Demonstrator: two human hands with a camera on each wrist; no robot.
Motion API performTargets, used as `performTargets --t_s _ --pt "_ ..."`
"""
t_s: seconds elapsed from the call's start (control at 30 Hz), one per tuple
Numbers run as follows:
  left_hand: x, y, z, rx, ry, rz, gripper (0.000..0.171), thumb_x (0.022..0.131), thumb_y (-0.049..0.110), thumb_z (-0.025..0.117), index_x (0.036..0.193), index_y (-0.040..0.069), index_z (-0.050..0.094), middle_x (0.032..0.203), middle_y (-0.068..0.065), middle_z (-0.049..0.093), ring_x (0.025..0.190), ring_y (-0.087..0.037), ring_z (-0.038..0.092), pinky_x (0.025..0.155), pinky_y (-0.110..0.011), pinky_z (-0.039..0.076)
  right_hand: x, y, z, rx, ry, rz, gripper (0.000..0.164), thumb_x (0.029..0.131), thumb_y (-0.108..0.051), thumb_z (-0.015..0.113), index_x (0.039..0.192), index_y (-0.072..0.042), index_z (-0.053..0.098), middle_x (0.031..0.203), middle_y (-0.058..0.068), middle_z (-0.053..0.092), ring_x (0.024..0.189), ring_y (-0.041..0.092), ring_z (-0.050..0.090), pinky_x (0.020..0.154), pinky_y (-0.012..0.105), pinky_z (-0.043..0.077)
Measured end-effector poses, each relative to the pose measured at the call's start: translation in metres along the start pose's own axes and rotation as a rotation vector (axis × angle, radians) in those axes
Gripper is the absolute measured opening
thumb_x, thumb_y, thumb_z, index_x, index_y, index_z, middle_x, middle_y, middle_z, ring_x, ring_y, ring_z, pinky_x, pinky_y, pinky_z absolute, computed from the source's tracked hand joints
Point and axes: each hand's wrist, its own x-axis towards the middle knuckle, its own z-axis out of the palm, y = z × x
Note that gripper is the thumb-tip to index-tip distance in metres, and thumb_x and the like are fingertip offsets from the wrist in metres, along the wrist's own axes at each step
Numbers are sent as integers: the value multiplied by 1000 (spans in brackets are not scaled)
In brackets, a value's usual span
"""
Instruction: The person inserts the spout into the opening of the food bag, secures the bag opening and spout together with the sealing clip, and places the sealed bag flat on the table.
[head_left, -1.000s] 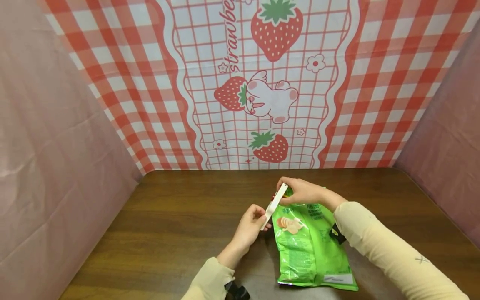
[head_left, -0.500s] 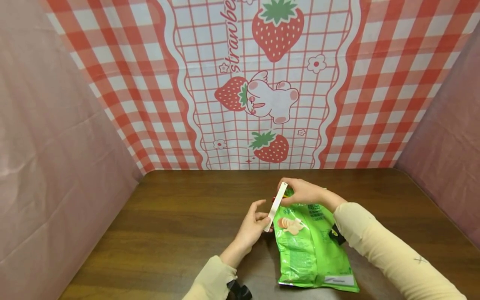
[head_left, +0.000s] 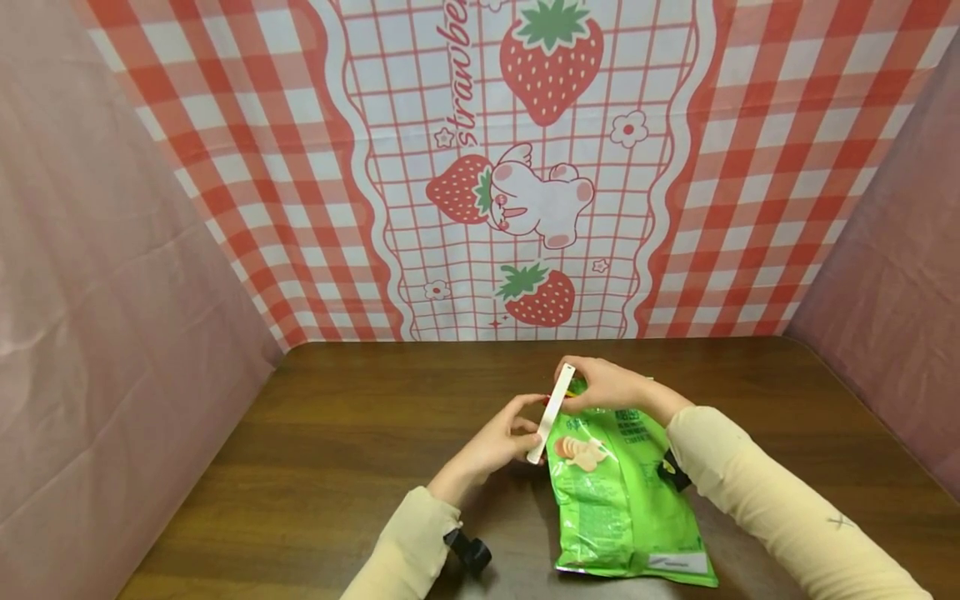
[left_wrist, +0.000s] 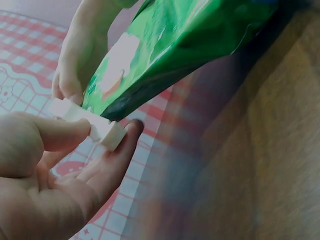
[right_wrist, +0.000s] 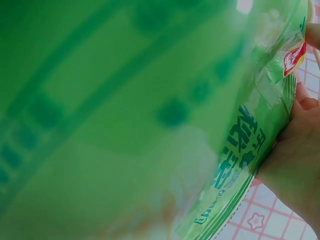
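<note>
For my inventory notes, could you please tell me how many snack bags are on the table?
1. The green snack bag lies on the wooden table right of centre, its top end held by the right hand beside a white sealing clip. No others show.

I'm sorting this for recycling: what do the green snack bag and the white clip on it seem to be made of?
The green snack bag looks like thin glossy plastic film, perhaps foil-lined: it crinkles, catches highlights and carries printed graphics. The white clip looks like rigid matte plastic: a straight, opaque bar with blocky ends, seen in the left wrist view; its exact material can't be confirmed.
</note>
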Motion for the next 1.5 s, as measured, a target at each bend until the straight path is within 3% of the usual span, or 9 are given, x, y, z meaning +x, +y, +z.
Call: performTargets --t_s 0.27,0.4,0.53,1.0,1.33,1.5 --pt "6 3 -9 31 -160 -10 50 90 -5 45 136 10 30 99 -24 56 75 -31 62 70 -48 51 1 0 2 25 -2 -7 35 76 -30 71 100 -13 51 85 2 57 63 15 45 58 31 40" --pt "9 3 -13 23 -202 -20 50 90 -5 45 135 9 29 97 -21 57 71 -23 62 69 -44 52 1 1 2 31 -2 -13 36 77 -29 71 100 -11 51 84 2 56 62 15 44 58 31 40" --pt "11 3 -14 12 -218 -36 49 90 -4 46 134 10 30 96 -18 57 73 -24 62 69 -41 52 1 1 2 34 0 -12 35 77 -28 70 100 -11 51 83 2 56 62 15 44 58 30 40" --pt "12 1 -17 2 -229 -21 40 91 -4 45 129 5 33 101 -20 56 71 -20 60 69 -38 52 0 -2 2 24 27 -15 35 76 -27 71 101 -14 51 87 2 56 67 16 46 61 31 40" --pt "15 -1 -12 -19 -167 14 34 90 -4 44 123 2 36 102 -17 53 74 -15 57 69 -40 52 0 1 0 17 72 -18 55 72 -27 75 114 -7 45 96 7 57 85 19 52 73 33 43" --pt "16 -2 -8 -9 -129 14 33 89 -5 45 121 1 38 101 -16 52 75 -15 56 67 -37 52 -1 0 -2 60 71 -52 48 81 -18 60 122 -4 40 112 16 51 100 28 51 82 38 42"
